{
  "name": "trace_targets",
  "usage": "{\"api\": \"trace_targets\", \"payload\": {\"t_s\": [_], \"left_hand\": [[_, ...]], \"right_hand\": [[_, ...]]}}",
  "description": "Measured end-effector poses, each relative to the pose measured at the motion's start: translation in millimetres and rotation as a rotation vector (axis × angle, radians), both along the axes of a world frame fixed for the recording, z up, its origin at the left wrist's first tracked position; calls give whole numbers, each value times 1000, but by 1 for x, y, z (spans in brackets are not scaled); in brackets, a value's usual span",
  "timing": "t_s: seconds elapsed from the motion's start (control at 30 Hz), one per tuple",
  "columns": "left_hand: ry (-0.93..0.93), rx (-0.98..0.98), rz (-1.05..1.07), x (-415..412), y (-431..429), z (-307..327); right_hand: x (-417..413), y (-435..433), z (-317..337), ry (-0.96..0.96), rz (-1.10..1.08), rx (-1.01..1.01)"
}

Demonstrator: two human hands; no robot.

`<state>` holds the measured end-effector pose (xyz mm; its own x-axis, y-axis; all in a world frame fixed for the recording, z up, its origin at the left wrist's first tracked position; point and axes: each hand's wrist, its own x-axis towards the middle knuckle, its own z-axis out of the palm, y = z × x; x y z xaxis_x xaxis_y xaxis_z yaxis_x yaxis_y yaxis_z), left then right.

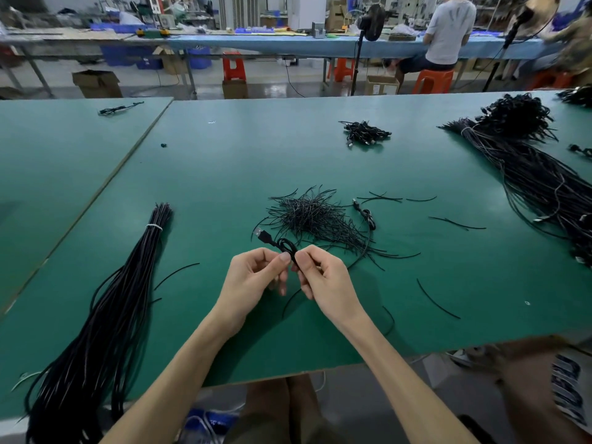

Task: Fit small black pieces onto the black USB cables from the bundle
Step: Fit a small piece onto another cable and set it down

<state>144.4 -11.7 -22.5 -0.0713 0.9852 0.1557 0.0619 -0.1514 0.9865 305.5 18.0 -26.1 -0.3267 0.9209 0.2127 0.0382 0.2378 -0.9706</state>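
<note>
1. At frame centre, a looped USB cable [286,245] is being pinched by curled fingers of the left hand [254,278] and right hand [325,280].
2. Black pieces [310,216], seemingly thin strips, are being kept piled just above.

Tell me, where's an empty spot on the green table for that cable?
Bare green lies between the tied bundle and the tie pile, and beyond that pile to the small cable heap. Right side is crowded: the big bundle and loose ties.
</note>
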Motion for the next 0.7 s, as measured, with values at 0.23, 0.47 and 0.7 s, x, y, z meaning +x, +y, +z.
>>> {"api": "trace_targets", "payload": {"t_s": [0.23, 0.47, 0.7], "left_hand": [[-285, -157, -230, -4, -4, 2], [-307, -180, -351, -12, -6, 4], [-116, -23, -130, -9, -5, 0]], "right_hand": [[2, -3, -1, -65, -91, 194], [-4, -9, -4, -333, -386, 718], [-4, -12, -6, -481, -445, 776]]}}
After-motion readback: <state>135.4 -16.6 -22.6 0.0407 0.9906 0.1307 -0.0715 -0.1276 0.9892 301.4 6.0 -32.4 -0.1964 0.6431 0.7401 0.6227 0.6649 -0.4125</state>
